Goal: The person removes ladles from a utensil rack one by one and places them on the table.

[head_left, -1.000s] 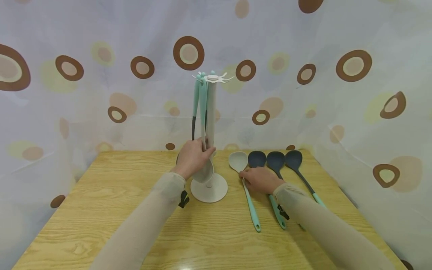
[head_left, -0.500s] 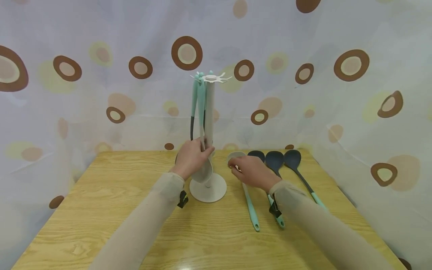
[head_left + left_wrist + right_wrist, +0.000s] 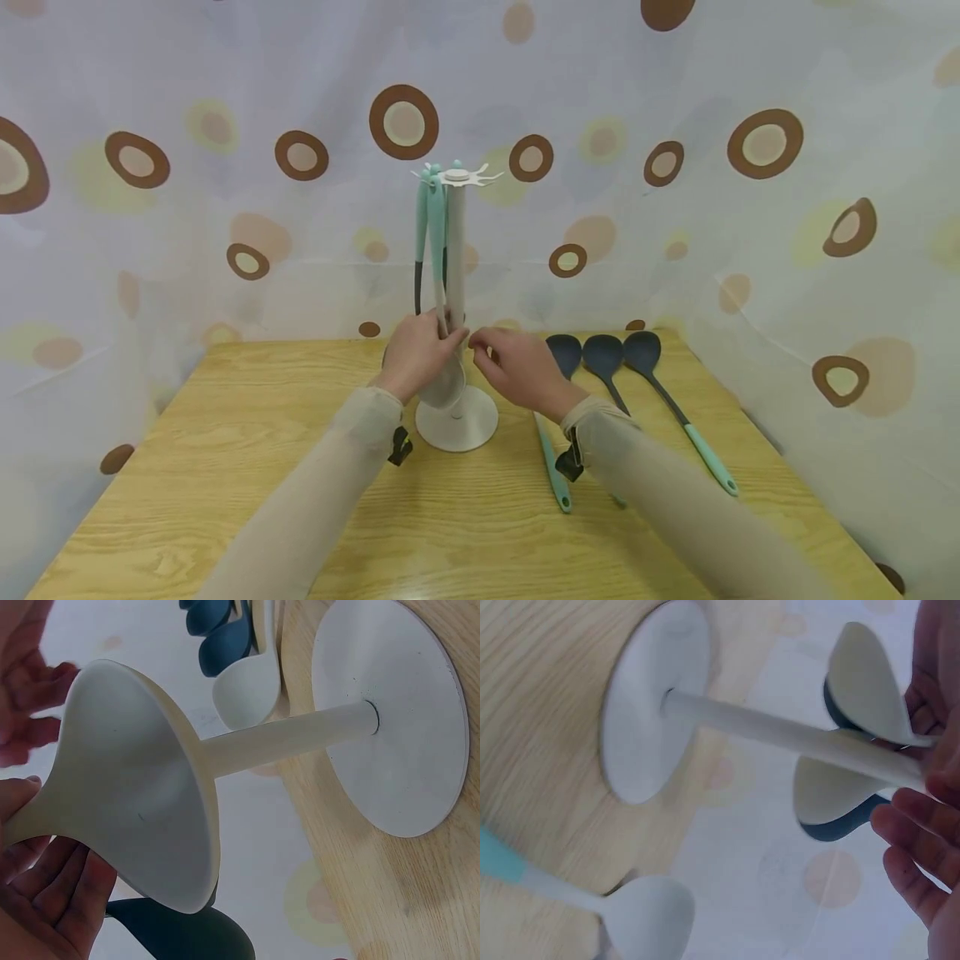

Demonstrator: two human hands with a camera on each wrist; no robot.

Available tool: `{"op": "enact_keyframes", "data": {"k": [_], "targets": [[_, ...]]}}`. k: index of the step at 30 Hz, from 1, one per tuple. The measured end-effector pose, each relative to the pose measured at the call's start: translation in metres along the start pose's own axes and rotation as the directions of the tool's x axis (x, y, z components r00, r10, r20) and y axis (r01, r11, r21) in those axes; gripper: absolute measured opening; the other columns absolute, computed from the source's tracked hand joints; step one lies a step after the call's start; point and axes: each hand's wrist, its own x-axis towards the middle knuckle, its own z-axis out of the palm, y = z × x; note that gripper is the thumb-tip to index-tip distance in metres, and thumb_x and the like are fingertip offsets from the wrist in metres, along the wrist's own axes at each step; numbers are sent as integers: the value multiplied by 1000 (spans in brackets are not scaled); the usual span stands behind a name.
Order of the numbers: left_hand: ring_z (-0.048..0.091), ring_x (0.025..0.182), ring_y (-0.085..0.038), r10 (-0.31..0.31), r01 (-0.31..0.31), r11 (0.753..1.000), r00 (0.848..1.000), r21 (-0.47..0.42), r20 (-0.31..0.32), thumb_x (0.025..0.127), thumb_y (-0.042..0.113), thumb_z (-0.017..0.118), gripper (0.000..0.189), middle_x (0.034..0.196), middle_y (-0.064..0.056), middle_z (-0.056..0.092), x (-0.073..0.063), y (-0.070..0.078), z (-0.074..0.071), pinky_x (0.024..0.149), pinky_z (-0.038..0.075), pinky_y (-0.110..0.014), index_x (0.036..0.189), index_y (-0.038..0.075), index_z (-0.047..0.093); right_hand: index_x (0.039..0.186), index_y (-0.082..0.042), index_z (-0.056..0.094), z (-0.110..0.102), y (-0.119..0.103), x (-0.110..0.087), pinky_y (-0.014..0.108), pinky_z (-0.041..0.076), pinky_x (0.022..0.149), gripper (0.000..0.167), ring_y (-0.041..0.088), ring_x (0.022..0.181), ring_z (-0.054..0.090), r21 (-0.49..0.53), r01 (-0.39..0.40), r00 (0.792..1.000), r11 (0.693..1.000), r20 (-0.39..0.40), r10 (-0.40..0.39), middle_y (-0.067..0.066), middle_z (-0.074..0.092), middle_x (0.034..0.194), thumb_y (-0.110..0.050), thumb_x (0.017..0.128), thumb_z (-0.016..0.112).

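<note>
A white rack (image 3: pixel 457 250) stands upright on a round base (image 3: pixel 468 429), with mint-handled utensils hanging from its left side. My left hand (image 3: pixel 418 354) grips the neck of a hanging white cooking spoon (image 3: pixel 135 780), thumb on one side and fingers on the other. Below that hand in the left wrist view hangs a dark spoon (image 3: pixel 199 934). My right hand (image 3: pixel 521 371) is just right of the pole, its bent fingers near the pole and my left thumb; nothing is held in it. Another hanging white spoon (image 3: pixel 832 791) shows behind the pole in the right wrist view.
On the wooden table (image 3: pixel 247 467), right of the rack, lie a white cooking spoon (image 3: pixel 649 919), mostly behind my right hand in the head view, and several dark spoons (image 3: pixel 602 354) with mint handles. A patterned curtain (image 3: pixel 337 217) closes off the back and sides.
My right hand has left the white spoon on the table and moved left to the pole. My left hand keeps its grip. The head view has shifted slightly.
</note>
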Motion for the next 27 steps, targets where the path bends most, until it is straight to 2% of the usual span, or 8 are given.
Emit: {"op": "enact_keyframes", "data": {"k": [3, 7, 11, 14, 17, 19, 22, 27], "targets": [[71, 82, -24, -2, 2, 1000, 1000, 4, -3, 100, 40, 62, 33, 98, -10, 74, 0, 0, 0, 70, 58, -41, 114, 10, 67, 107, -14, 70, -2, -9, 11, 26, 44, 55, 19, 8, 60, 53, 49, -42, 997, 998, -64, 45, -2, 70, 86, -18, 100, 53], [71, 84, -25, 0, 0, 1000, 1000, 12, -7, 100, 38, 61, 32, 94, -9, 73, 0, -1, -2, 74, 59, -44, 115, 11, 67, 118, -11, 61, -3, -19, 28, 26, 44, 53, 22, 8, 60, 54, 149, -135, 981, 980, -122, 153, 1, 70, 98, -22, 101, 53], [71, 87, -26, -7, 7, 1000, 1000, 14, -7, 100, 37, 60, 30, 92, -9, 73, -1, -1, -4, 78, 58, -47, 111, 10, 68, 130, -12, 52, -1, -24, 43, 28, 45, 50, 32, 9, 59, 54, 284, -231, 954, 931, -120, 273, 3, 68, 109, -26, 101, 53], [72, 87, -27, -21, 21, 1000, 1000, 17, -6, 99, 34, 61, 28, 89, -10, 73, -2, -2, -4, 78, 59, -47, 102, 8, 68, 136, -13, 50, 3, -24, 51, 29, 46, 50, 38, 10, 57, 55, 345, -289, 940, 893, -76, 333, 3, 68, 111, -29, 102, 53], [73, 87, -28, -20, 21, 1000, 1000, 16, -10, 98, 31, 61, 26, 89, -12, 74, -2, -4, -3, 76, 59, -47, 100, 6, 68, 137, -13, 52, 5, -24, 55, 29, 48, 51, 39, 11, 58, 56, 361, -322, 935, 875, -23, 354, 4, 69, 108, -31, 102, 52], [73, 88, -29, -11, 12, 1000, 1000, 13, -7, 97, 30, 61, 27, 92, -14, 75, -2, -4, -2, 76, 59, -48, 105, 5, 69, 135, -12, 54, 5, -25, 57, 28, 49, 54, 38, 11, 60, 58, 352, -336, 934, 873, 9, 356, 4, 69, 106, -32, 103, 51], [73, 92, -31, 4, -4, 1000, 1000, 5, -8, 97, 30, 62, 30, 101, -15, 75, -2, -4, -1, 78, 59, -50, 115, 6, 68, 128, -10, 57, 2, -24, 58, 28, 51, 55, 32, 13, 63, 60, 334, -336, 938, 881, 31, 346, 5, 70, 99, -30, 104, 51], [72, 92, -29, 15, -15, 1000, 1000, -14, -5, 98, 31, 62, 30, 101, -13, 75, -1, 0, 0, 80, 58, -50, 115, 7, 67, 113, -9, 60, -8, -20, 62, 30, 54, 60, 22, 14, 69, 65, 315, -332, 942, 889, 64, 329, 5, 70, 94, -27, 104, 52]]}}
